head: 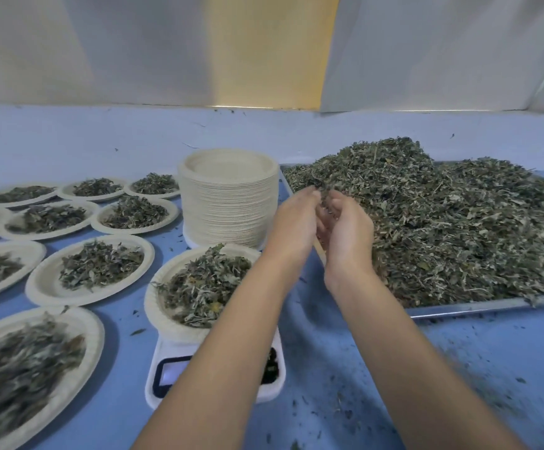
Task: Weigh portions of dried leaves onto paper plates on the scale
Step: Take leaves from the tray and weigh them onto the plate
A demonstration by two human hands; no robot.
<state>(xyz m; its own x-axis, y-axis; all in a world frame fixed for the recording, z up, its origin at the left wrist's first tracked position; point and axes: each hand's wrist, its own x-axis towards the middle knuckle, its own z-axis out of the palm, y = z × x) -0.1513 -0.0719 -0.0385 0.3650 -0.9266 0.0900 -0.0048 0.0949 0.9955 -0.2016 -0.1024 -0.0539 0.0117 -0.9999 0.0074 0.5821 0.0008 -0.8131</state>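
Observation:
A big heap of dried leaves fills a metal tray on the right. My left hand and my right hand are cupped together at the heap's left edge, palms facing each other, with a few leaves between them. A paper plate piled with leaves sits on the white scale in front of me. My left forearm hides part of the scale's display.
A tall stack of unused paper plates stands behind the scale. Several filled plates cover the blue table on the left. Leaf crumbs lie scattered on the table. A white wall rises behind.

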